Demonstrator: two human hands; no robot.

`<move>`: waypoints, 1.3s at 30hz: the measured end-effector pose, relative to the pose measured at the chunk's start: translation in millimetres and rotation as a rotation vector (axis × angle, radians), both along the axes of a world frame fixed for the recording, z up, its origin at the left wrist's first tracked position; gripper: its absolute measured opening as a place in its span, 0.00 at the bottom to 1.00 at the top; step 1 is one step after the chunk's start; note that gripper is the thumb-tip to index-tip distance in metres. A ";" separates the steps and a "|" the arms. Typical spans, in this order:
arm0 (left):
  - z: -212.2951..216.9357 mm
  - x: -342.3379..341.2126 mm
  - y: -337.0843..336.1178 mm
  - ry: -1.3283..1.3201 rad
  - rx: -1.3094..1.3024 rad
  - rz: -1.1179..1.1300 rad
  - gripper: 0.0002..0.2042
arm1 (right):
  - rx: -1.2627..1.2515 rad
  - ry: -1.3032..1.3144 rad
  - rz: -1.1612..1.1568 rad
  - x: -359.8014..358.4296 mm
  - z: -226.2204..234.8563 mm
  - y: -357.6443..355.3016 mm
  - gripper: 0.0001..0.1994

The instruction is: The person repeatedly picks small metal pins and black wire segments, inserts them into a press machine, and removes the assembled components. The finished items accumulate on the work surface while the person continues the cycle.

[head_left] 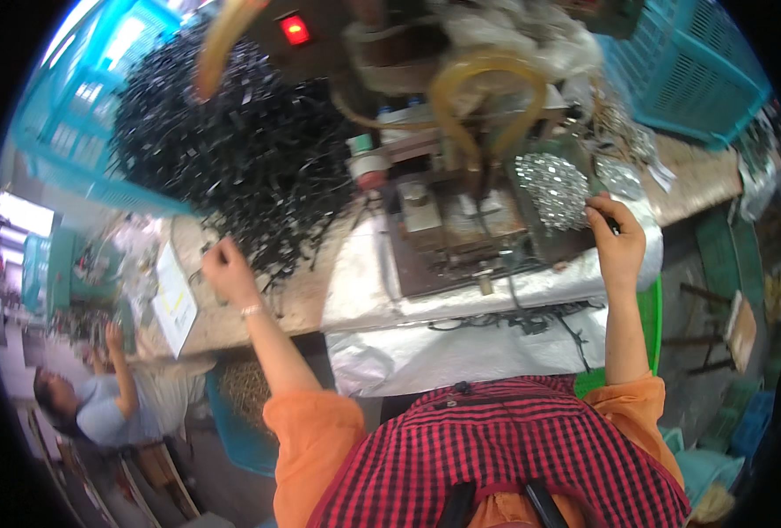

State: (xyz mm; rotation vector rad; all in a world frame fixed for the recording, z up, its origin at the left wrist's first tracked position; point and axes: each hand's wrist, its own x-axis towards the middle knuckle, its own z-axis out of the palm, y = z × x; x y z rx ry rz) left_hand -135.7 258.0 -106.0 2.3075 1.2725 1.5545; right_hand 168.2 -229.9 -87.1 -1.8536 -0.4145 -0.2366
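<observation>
My left hand [229, 273] is at the near left edge of a large heap of thin black strips [241, 158], its fingers curled together; what they hold, if anything, is too small to make out. My right hand [617, 236] is at the right edge of a tray of small shiny metal pieces [553, 189], thumb and fingers pinched; anything between them is hidden. Between my hands stands a bench machine with a dark metal base [417, 280] and a light block [419, 208] on it. A thick yellowish hose [443, 84] loops above it.
Blue plastic baskets [61, 132] stand behind the heap and at the far right. A white sheet [174, 301] is by my left hand. Black strips [531, 319] lie on the silver-covered front edge. Another person [109, 400] sits at the left; a stool [738, 330] is at the right.
</observation>
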 end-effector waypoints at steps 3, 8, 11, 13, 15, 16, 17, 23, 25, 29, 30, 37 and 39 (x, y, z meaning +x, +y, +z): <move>49.5 32.2 -74.9 -0.095 -0.045 -0.172 0.09 | -0.007 0.037 0.122 -13.0 22.5 -1.8 0.07; 71.9 85.3 -148.6 -0.338 -0.605 -0.857 0.04 | 0.109 0.075 0.439 -26.8 81.5 68.7 0.10; 62.2 92.4 -175.8 -0.518 -0.734 -0.988 0.12 | 0.283 0.142 0.446 -37.4 70.7 103.2 0.16; 80.6 90.0 -191.1 -0.698 -0.736 -1.142 0.17 | 0.344 0.184 0.491 -41.1 66.9 105.5 0.20; 112.1 93.4 -205.1 -0.683 -0.590 -1.311 0.14 | 0.403 0.244 0.548 -40.7 70.0 107.6 0.22; 131.4 100.6 -209.4 -0.593 -0.440 -1.336 0.13 | 0.451 0.324 0.562 -42.1 76.4 108.3 0.24; 148.5 110.1 -213.4 -0.501 -0.290 -1.355 0.12 | 0.482 0.357 0.578 -42.8 79.8 109.4 0.24; 160.2 130.3 -222.9 -0.561 -0.348 -1.138 0.05 | 0.510 0.474 0.538 -63.5 98.4 106.3 0.28; 154.9 113.6 -240.7 -0.622 -0.417 -1.250 0.06 | 0.403 0.294 0.621 -71.8 101.2 89.1 0.26; 147.2 91.6 -274.0 -0.082 -1.541 -1.384 0.09 | -0.460 -0.395 0.036 -6.8 38.7 45.2 0.13; 144.6 100.2 -281.8 -0.059 -1.731 -1.333 0.11 | -0.533 -0.403 -0.034 4.8 18.0 38.6 0.12; 139.7 127.4 -284.9 -0.152 -2.016 -1.130 0.16 | -0.349 -0.346 -0.050 23.7 3.4 27.4 0.06; 144.2 127.5 -291.6 -0.133 -2.017 -1.069 0.17 | -0.329 -0.295 -0.056 23.6 3.7 28.2 0.06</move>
